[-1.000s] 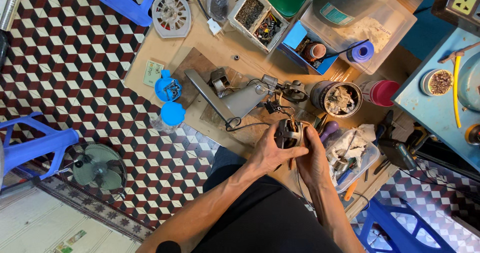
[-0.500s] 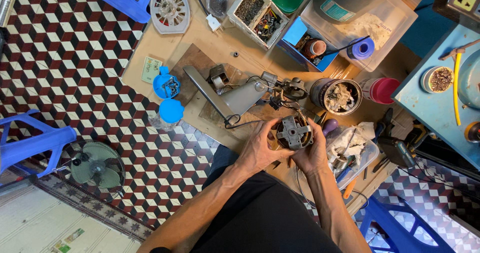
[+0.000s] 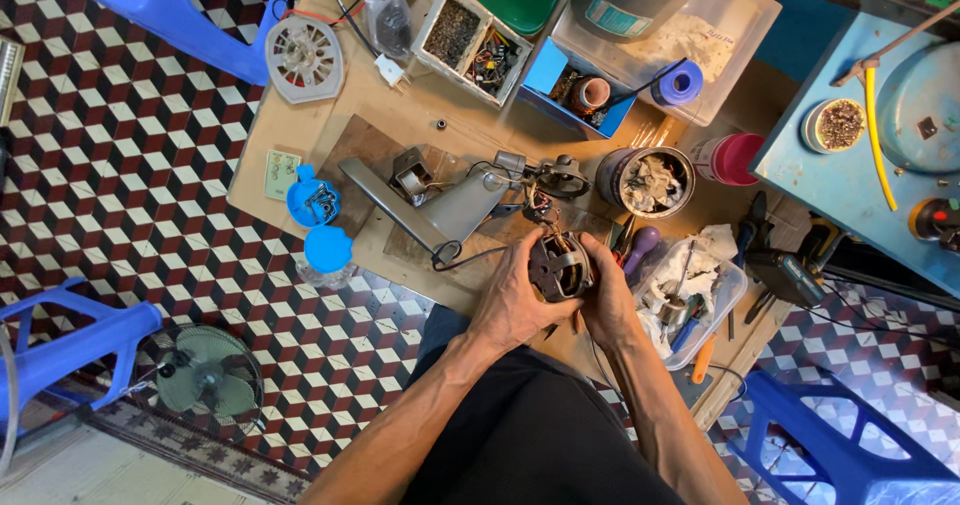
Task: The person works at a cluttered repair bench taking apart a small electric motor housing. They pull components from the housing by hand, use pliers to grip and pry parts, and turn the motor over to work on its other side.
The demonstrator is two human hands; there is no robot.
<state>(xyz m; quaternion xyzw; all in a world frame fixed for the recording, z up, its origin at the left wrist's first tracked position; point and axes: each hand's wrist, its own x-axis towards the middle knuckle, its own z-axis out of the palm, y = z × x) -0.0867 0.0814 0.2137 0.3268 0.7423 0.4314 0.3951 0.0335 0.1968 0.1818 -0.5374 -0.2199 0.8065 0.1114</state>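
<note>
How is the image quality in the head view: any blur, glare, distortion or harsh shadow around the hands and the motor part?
Head view: even, soft light, no harsh shadows; the left hand, right hand and the dark motor part between them look sharp, without motion blur. No strong glare, only a mild sheen on the clear plastic tub. Wide-angle lens: the floor tiles curve toward the edges.

Bare forearms, no sleeves, watch or rings visible. Left hand (image 3: pixel 515 300) and right hand (image 3: pixel 607 303) ungloved. Dark black garment over lap, below both wrists, plain, unmarked.
</note>
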